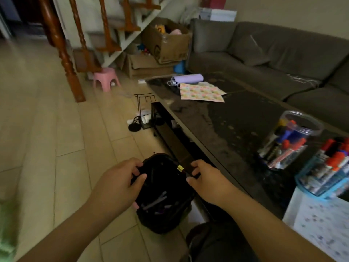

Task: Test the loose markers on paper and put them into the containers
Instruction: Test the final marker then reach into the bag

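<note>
Down at six o'clock, over the floor tiles, your left hand pinches one rim of the black pouch and your right hand pinches the opposite rim, spreading it wide; loose markers lie inside. You seem to be fetching them. Next, free one hand, lift a marker, and carry it toward three o'clock, where the jar, basket and paper wait on the table.

Dim light falls on a pale tiled floor. A grey sofa runs behind the dark glossy tabletop. A wooden staircase rises at the left, with cardboard boxes and a pink stool beneath it.
</note>
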